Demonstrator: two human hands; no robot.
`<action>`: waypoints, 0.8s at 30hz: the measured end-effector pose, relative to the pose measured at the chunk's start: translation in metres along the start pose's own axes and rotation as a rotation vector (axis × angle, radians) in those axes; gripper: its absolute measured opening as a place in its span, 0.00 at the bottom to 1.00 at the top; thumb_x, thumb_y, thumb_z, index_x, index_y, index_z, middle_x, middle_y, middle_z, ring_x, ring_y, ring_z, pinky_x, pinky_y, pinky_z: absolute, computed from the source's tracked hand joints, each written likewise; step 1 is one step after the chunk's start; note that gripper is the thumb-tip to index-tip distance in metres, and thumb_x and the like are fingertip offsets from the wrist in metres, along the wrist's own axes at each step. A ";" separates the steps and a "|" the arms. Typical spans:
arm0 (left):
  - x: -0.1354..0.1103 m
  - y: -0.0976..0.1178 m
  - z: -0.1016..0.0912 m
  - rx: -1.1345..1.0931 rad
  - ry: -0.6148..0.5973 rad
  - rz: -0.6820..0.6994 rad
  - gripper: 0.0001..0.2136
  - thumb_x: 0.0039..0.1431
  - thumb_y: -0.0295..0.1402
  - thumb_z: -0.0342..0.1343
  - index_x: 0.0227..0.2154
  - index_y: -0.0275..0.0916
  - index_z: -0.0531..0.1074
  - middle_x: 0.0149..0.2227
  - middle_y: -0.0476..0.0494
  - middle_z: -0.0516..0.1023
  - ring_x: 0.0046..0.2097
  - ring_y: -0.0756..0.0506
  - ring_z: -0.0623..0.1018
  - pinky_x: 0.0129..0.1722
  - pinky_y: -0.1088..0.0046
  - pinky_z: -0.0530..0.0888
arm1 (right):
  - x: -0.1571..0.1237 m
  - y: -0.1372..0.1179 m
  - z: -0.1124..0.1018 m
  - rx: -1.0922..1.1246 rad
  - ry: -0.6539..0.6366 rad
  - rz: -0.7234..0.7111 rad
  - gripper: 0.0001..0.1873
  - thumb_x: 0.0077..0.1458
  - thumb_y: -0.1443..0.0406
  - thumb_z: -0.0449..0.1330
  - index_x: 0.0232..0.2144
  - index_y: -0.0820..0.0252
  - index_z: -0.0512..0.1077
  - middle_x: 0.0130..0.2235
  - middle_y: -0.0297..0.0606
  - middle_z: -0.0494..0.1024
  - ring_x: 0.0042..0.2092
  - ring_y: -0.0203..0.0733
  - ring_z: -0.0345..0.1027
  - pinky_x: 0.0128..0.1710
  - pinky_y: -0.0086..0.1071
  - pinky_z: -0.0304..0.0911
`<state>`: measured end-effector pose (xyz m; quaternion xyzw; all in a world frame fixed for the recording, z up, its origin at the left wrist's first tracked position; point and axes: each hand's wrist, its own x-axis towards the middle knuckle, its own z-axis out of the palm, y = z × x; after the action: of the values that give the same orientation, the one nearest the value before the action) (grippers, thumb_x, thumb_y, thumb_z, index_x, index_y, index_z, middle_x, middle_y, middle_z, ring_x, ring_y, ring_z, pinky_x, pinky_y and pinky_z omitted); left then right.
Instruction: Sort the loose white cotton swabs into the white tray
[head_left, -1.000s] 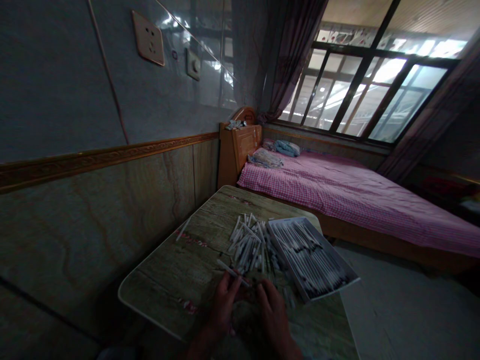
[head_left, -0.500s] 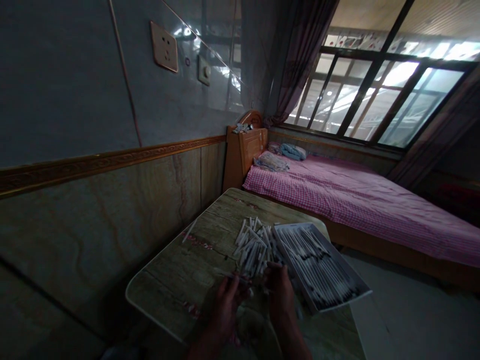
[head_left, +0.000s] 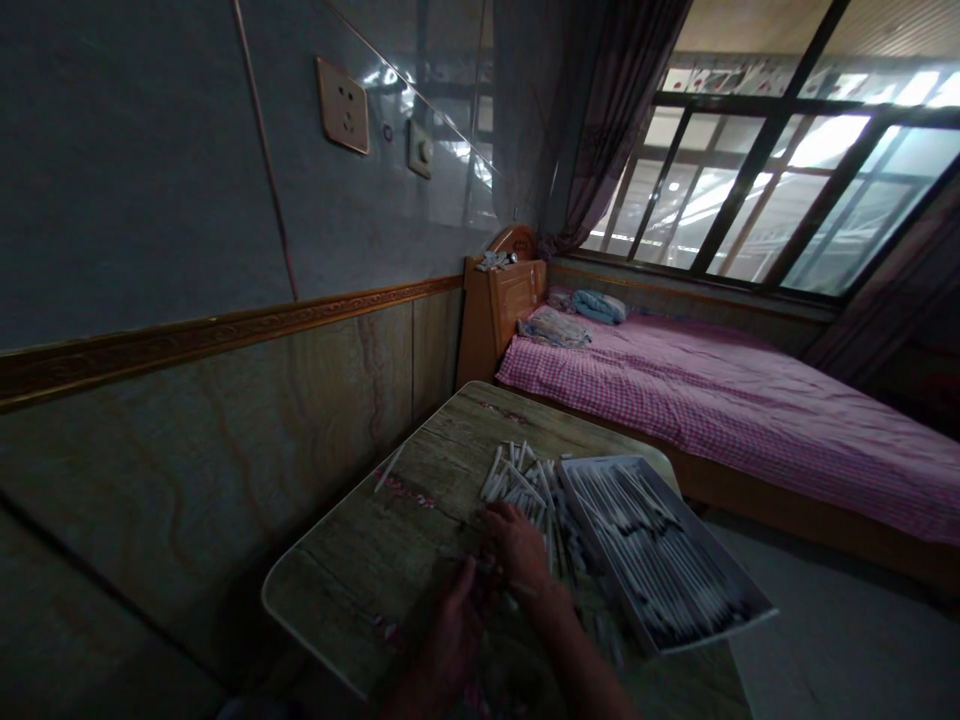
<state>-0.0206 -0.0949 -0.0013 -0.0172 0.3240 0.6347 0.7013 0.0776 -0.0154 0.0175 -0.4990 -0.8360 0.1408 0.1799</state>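
Note:
My left hand [head_left: 456,618] is low over the near part of the table, its thumb and fingers closed on a thin white stick [head_left: 486,566], of which only a little shows in the dim light. My right hand [head_left: 519,552] reaches across to the left, back of the hand up, its fingers bent and meeting the left fingertips. What those right fingers pinch is hidden. Just beyond it lies a loose pile of short white sticks [head_left: 517,478]. To the right, a shallow open box [head_left: 709,640] holds rows of long thin white sticks with dark parts.
The wood-patterned table [head_left: 337,570] stands by a tiled wall [head_left: 187,440]. A single white stick [head_left: 388,468] lies near its left edge. Beyond are a bed with a pink checked cover [head_left: 675,390], its wooden headboard [head_left: 499,300] and a window [head_left: 750,190].
My right hand has moved left from beside the pile to meet my left hand, its back now turned up. The whole view has shifted slightly.

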 end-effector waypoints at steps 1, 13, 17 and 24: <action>0.000 0.000 0.000 -0.007 0.014 0.004 0.07 0.61 0.25 0.56 0.29 0.34 0.78 0.29 0.42 0.84 0.32 0.45 0.84 0.30 0.75 0.79 | 0.004 -0.003 0.000 -0.076 -0.053 -0.024 0.20 0.57 0.70 0.55 0.50 0.48 0.74 0.52 0.35 0.76 0.52 0.42 0.68 0.46 0.29 0.61; -0.007 0.006 0.007 -0.006 0.092 -0.028 0.08 0.61 0.22 0.55 0.29 0.35 0.77 0.30 0.44 0.84 0.30 0.48 0.83 0.25 0.80 0.77 | 0.013 -0.008 0.007 -0.255 -0.103 0.030 0.13 0.61 0.71 0.52 0.44 0.56 0.74 0.46 0.42 0.75 0.48 0.45 0.68 0.43 0.32 0.63; -0.004 0.003 0.004 0.026 0.069 0.013 0.06 0.59 0.22 0.58 0.29 0.35 0.78 0.30 0.44 0.84 0.29 0.48 0.83 0.25 0.79 0.76 | 0.020 -0.010 0.009 -0.280 -0.128 0.002 0.15 0.63 0.69 0.52 0.49 0.53 0.71 0.52 0.42 0.72 0.51 0.45 0.68 0.44 0.33 0.64; -0.002 -0.006 -0.002 0.150 -0.022 0.128 0.10 0.44 0.31 0.71 0.29 0.36 0.77 0.29 0.45 0.83 0.29 0.47 0.81 0.27 0.77 0.75 | 0.022 -0.006 0.008 -0.324 -0.237 -0.039 0.13 0.63 0.69 0.52 0.42 0.57 0.75 0.49 0.44 0.74 0.51 0.47 0.68 0.46 0.35 0.65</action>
<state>-0.0162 -0.0981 -0.0039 0.0632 0.3633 0.6523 0.6622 0.0594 0.0012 0.0162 -0.4853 -0.8724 0.0586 0.0002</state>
